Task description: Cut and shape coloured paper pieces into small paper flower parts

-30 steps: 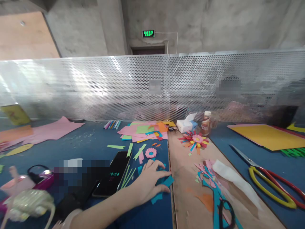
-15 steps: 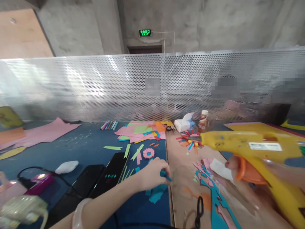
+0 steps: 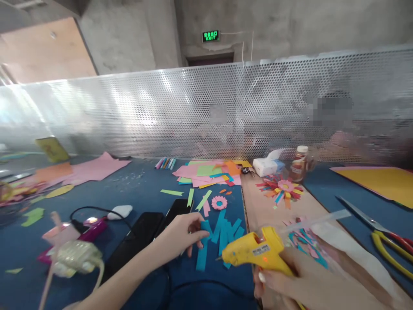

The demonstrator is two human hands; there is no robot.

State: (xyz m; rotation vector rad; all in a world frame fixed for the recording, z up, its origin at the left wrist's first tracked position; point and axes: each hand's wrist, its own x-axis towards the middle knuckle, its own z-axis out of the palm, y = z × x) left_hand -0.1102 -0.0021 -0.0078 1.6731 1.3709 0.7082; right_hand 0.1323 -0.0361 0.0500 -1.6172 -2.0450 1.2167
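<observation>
My left hand (image 3: 185, 234) is in the middle of the table, thumb and fingers closed on the upper end of a blue paper strip (image 3: 201, 254). More blue paper strips (image 3: 222, 232) lie in an overlapping bunch just right of the fingers. My right hand (image 3: 290, 275) grips a yellow glue gun (image 3: 258, 249) with a clear glue stick (image 3: 322, 219) at its back. Its nozzle points left, close to the lower part of the strips. Beyond them is a pink paper ring flower (image 3: 219, 203) with a blue centre.
Green strips (image 3: 190, 197) and coloured sheets (image 3: 206, 171) lie farther back. Two phones (image 3: 135, 237), a cable and a power strip (image 3: 93, 228) are at left. A fringed paper flower (image 3: 285, 186), a tissue pack (image 3: 266, 166) and a bottle (image 3: 299, 163) stand right; scissors (image 3: 374, 226) lie open at far right.
My right hand has brought the glue gun down and left, beside the blue strips. My left hand has exchanged a small blue piece for a strip. The view has shifted left.
</observation>
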